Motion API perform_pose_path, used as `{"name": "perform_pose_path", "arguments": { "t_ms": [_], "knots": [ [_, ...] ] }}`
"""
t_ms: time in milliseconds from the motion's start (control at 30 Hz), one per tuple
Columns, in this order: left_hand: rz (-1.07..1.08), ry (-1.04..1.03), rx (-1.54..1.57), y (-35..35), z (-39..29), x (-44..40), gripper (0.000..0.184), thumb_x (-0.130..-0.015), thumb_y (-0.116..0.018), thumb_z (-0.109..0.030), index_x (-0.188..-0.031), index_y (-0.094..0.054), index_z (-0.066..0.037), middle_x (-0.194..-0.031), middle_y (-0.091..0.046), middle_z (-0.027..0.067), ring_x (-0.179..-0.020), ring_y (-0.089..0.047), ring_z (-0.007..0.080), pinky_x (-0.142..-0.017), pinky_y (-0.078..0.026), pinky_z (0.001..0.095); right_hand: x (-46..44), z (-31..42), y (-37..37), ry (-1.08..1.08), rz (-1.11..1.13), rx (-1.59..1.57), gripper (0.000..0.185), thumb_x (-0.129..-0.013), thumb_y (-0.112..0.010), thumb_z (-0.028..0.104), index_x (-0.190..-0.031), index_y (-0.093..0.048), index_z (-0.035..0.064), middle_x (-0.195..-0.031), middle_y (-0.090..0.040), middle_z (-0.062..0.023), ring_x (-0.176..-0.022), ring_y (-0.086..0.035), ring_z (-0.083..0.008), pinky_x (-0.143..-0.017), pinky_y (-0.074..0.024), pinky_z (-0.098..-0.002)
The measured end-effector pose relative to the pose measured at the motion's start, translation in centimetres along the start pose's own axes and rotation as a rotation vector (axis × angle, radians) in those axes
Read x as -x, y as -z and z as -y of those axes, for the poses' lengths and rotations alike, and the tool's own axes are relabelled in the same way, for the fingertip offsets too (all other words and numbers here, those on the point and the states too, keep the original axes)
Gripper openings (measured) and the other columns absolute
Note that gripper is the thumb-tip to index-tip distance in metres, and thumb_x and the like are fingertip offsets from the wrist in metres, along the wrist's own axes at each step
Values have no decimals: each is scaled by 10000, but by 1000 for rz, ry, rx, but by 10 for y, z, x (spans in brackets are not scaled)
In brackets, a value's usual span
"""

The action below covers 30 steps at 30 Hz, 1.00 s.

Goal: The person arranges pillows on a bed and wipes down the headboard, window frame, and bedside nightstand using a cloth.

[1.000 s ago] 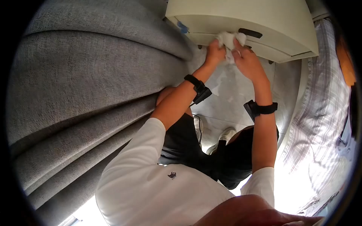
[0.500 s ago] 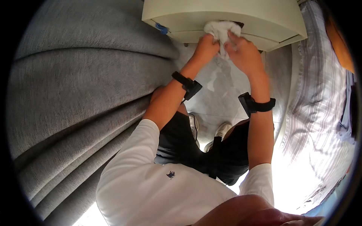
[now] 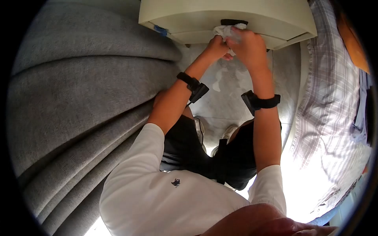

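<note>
You stretch both arms forward, and your hands meet close together in front of the cream cabinet [image 3: 189, 16]. Your left arm goes diagonally inward with the elbow bent a little; your right arm goes nearly straight forward, and its wrist leans toward the left one. The left hand [image 3: 217, 48] is closed on the white cloth [image 3: 223, 30], with the back of the fist facing up. The right hand [image 3: 251, 44] holds the same cloth from the other side, its fingers curled over it and a little blurred. The cloth is bunched between your hands, just under the dark handle [image 3: 234, 22]; I cannot tell how firmly it presses on the drawer. On each forearm, near the wrist, you wear a black strap [image 3: 267, 102]. Beneath your arms is the grey floor [image 3: 226, 104].
</note>
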<state>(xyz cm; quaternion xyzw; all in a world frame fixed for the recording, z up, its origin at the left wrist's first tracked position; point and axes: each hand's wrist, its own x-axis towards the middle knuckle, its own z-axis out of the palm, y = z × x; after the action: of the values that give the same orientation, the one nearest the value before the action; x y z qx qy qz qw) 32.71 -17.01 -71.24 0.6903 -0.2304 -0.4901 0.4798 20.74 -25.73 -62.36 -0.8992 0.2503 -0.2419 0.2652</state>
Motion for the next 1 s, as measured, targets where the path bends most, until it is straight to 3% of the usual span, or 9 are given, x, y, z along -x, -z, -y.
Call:
{"name": "perform_pose_path", "arguments": {
  "t_ms": [133,233,367,533,600,633,700,800,1000],
  "knots": [
    [28,15,-1,0,5,0,354,-923,-527,-130,-1154,-442,124,-985,-647,195,-677,-708,267,-569,-606,347,2,1,-3,-141,137,24,393,-740,-697,271,-1085,-721,83,-844,-676,-211,-811,-655,-379,-744,-527,-422],
    [214,224,-213,1,0,6,487,-920,-572,-187,-1314,-434,63,-1156,-626,190,-837,-691,229,-701,-586,321,5,-18,-14,-184,279,83,422,-744,-690,290,-1105,-700,72,-933,-687,-186,-884,-662,-355,-774,-535,-426],
    [98,132,-403,2,10,7,656,-899,-619,-285,-1418,-351,13,-1286,-562,164,-1015,-640,235,-837,-530,348,3,-44,-1,-336,521,303,484,-731,-707,341,-1134,-668,76,-1070,-685,-155,-993,-658,-336,-843,-529,-443],
    [-88,159,-566,29,49,-11,725,-882,-648,-332,-1443,-326,-5,-1369,-489,137,-1220,-519,230,-981,-455,373,13,-89,25,-461,392,363,485,-728,-710,380,-1123,-678,101,-1116,-675,-155,-1050,-641,-337,-885,-513,-441],
    [-104,311,-118,32,38,0,644,-895,-636,-293,-1416,-372,-23,-1351,-490,109,-1246,-490,236,-1013,-443,364,15,-97,41,-521,332,341,490,-735,-704,396,-1133,-679,111,-1141,-669,-150,-1067,-635,-339,-896,-509,-442],
    [-106,319,-112,31,50,-5,644,-895,-636,-293,-1416,-372,-23,-1351,-490,109,-1246,-490,236,-1013,-443,364,16,-105,46,-546,327,336,500,-741,-698,418,-1143,-681,121,-1153,-668,-140,-1077,-631,-340,-903,-505,-440],
    [-23,203,119,26,89,-33,554,-889,-635,-258,-1364,-442,-48,-1341,-516,113,-1218,-513,302,-968,-463,429,18,-108,50,-567,329,336,510,-747,-692,439,-1152,-682,131,-1165,-667,-130,-1087,-627,-340,-909,-501,-438],
    [-14,161,454,2,74,-37,410,-927,-584,-205,-1294,-492,-48,-1287,-542,105,-1210,-520,293,-974,-480,418,22,-105,68,-568,306,369,529,-752,-688,464,-1167,-687,135,-1163,-670,-132,-1094,-622,-346,-917,-495,-429],
    [-177,218,720,-20,52,-46,317,-937,-589,-190,-1200,-528,-22,-1168,-573,127,-1093,-599,271,-920,-534,372,31,-108,80,-606,281,168,502,-773,-671,441,-1153,-697,114,-1122,-683,-152,-1072,-629,-359,-911,-495,-408]
  ]
}}
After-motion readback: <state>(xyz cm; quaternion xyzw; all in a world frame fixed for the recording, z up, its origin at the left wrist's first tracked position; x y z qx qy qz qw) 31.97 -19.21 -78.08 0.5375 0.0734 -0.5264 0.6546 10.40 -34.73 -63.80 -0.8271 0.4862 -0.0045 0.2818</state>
